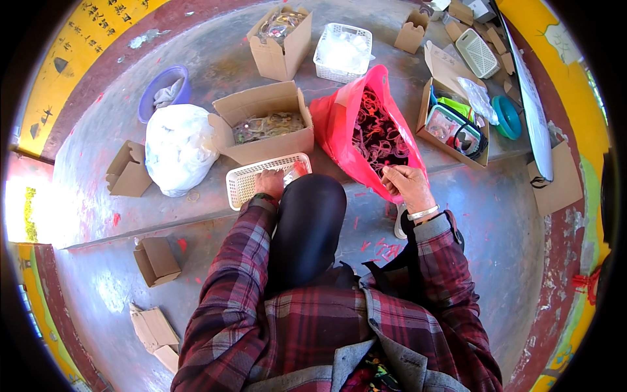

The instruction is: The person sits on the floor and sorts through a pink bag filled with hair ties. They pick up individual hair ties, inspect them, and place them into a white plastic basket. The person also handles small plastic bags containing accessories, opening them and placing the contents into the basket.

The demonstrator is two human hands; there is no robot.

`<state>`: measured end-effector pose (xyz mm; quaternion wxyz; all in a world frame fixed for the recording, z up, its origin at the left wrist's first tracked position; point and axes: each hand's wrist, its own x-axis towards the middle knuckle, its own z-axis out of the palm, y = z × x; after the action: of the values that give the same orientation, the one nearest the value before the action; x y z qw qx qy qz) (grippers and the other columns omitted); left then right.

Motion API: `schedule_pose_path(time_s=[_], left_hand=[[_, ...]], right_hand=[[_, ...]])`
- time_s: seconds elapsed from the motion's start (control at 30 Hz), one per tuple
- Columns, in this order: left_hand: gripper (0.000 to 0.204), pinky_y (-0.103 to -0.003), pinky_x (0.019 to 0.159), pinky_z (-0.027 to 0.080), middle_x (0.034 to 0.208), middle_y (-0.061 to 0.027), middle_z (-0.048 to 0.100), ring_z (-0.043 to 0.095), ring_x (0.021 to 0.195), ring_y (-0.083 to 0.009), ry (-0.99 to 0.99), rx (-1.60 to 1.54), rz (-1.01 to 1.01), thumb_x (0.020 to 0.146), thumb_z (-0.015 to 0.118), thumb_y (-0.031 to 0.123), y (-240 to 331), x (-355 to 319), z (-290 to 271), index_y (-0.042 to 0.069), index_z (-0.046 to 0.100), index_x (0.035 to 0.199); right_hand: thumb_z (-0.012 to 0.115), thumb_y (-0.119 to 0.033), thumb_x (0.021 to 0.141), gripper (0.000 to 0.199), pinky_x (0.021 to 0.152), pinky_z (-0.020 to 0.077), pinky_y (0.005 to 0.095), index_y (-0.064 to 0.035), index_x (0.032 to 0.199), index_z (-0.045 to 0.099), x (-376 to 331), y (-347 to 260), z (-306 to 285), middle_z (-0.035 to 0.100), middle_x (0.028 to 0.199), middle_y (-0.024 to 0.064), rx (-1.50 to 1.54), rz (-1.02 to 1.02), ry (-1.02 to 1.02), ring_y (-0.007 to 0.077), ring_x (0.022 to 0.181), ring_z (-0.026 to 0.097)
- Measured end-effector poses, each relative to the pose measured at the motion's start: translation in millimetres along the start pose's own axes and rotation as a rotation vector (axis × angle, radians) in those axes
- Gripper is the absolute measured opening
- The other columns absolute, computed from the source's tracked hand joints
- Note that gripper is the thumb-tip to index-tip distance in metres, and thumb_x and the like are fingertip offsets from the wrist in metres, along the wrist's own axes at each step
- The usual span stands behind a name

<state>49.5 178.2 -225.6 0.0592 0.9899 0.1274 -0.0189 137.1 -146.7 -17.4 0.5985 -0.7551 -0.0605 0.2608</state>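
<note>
Here's the pink bag (pixel 336 130) leaning with its mouth tipped toward the person, and that tilt probably keeps its heap of tangled reddish and dark cords (pixel 377 140) in easy view and reach. At the bag's near edge, the right hand (pixel 406 187) has its fingers curled in and thumb drawn close; it looks as if it steadies the rim, but I can't tell whether anything is pinched there. Over to the bag's left, the left hand (pixel 270 184) dips palm-down into a shallow white basket (pixel 234 191), fingertips out of sight, so how far they open and what they hold, I can't say. The basket sits just beside the knee, a spot that likely spares stretching.

Now the containers! Directly left of the bag, an open cardboard box (pixel 274 147) carries a pile of brownish loops (pixel 271 126), flaps folded outward, presumably for access. Beyond the bag, a white crate (pixel 334 72) is filled with pale, plastic-looking stuff. Right of the bag, another carton (pixel 449 145) is packed with a clear-topped case, a bright green packet and a black strap. Far left of the bag, a bulging white sack (pixel 181 150) hides its load, while a purple tub (pixel 145 99) holds grey cloth (pixel 168 95).
</note>
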Motion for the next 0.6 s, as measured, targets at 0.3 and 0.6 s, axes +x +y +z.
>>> schedule_pose_path(time_s=[0.3, 0.6], left_hand=[[0.019, -0.041, 0.080, 0.041, 0.090, -0.0070, 0.064, 0.058, 0.092, -0.0259, -0.062, 0.023, 0.005, 0.082, 0.047, 0.022, 5, 0, -7, 0.013, 0.062, 0.088], [0.018, -0.042, 0.079, 0.040, 0.086, -0.0113, 0.064, 0.059, 0.088, -0.0272, -0.116, -0.088, -0.130, 0.082, 0.048, 0.021, -2, 3, 4, 0.010, 0.061, 0.086]], right_hand=[[0.057, -0.024, 0.086, 0.030, 0.053, 0.0403, 0.0221, 0.0015, 0.070, 0.062, 0, 4, -2, 0.055, 0.060, 0.0020, -0.005, -0.012, 0.002, 0.0078, 0.055, 0.049], [0.057, -0.024, 0.086, 0.031, 0.053, 0.0407, 0.0226, 0.0017, 0.070, 0.062, 2, 3, 1, 0.056, 0.060, 0.0024, -0.020, -0.007, -0.021, 0.0079, 0.056, 0.050]])
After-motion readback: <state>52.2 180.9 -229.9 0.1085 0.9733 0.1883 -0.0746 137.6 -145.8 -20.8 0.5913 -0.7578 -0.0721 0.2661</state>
